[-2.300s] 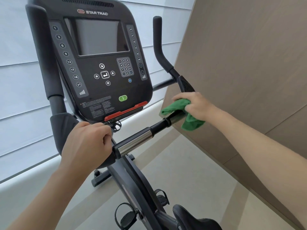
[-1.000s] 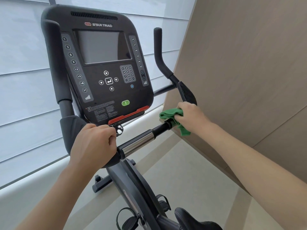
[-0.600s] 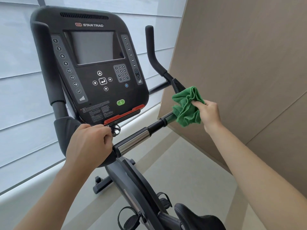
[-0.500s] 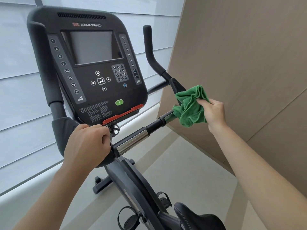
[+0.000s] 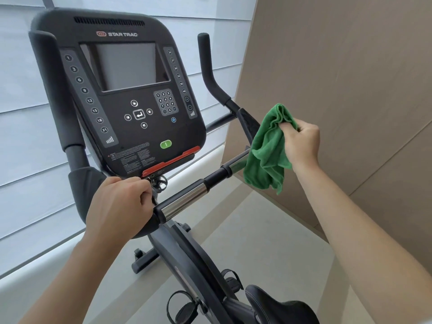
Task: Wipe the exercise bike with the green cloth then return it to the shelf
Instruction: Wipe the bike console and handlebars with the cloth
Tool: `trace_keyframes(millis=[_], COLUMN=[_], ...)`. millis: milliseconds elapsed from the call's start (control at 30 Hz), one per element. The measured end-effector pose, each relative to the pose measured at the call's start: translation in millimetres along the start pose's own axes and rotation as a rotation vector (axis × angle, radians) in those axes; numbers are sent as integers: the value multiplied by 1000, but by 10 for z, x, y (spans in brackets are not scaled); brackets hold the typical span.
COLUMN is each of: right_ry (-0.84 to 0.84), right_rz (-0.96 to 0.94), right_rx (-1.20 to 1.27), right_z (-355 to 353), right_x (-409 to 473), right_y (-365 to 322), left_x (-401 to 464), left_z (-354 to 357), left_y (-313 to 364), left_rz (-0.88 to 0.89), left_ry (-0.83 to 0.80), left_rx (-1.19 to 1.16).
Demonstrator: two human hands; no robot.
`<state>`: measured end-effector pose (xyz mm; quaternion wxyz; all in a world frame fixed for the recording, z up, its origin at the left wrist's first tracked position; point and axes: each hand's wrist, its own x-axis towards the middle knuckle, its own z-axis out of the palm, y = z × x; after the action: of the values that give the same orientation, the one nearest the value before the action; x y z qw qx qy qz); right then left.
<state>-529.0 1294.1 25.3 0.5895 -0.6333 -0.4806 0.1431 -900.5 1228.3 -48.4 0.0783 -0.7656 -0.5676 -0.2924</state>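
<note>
Two bare hands are seen over the exercise bike (image 5: 187, 249). The left hand (image 5: 119, 206) is curled tightly round the left end of the handlebar (image 5: 184, 202), just below the console (image 5: 131, 94), with the knuckles up and the fingers wrapped over the bar. The green cloth (image 5: 266, 155) is held by the right hand (image 5: 301, 142), bunched at its top edge between curled fingers and thumb, and is hung loosely downward in folds. The cloth is raised beside the right end of the handlebar, in front of the chrome section there; whether its lower folds touch the bar cannot be told. The console is marked STAR TRAC and carries a dark screen, a number pad, a green button and a red strip along its lower edge. Behind the right hand a tan panelled wall (image 5: 350, 66) is seen, and pale window blinds (image 5: 23, 113) are seen behind the bike. The saddle (image 5: 275, 305) and a strapped pedal (image 5: 182, 307) are shown at the bottom edge, above a light floor (image 5: 257, 242)
</note>
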Motion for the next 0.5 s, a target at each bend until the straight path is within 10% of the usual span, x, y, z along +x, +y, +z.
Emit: trace_keyframes(millis=[233, 500], right_ry=[-634, -800], right_rz=[-90, -148], right_rx=[-435, -640], right_z=[591, 526], right_x=[-252, 26], right_y=[251, 151], left_x=[6, 6], left_z=[-10, 1], left_y=[-12, -24], left_rz=[8, 7], left_ry=[-18, -18], left_rx=[-23, -20])
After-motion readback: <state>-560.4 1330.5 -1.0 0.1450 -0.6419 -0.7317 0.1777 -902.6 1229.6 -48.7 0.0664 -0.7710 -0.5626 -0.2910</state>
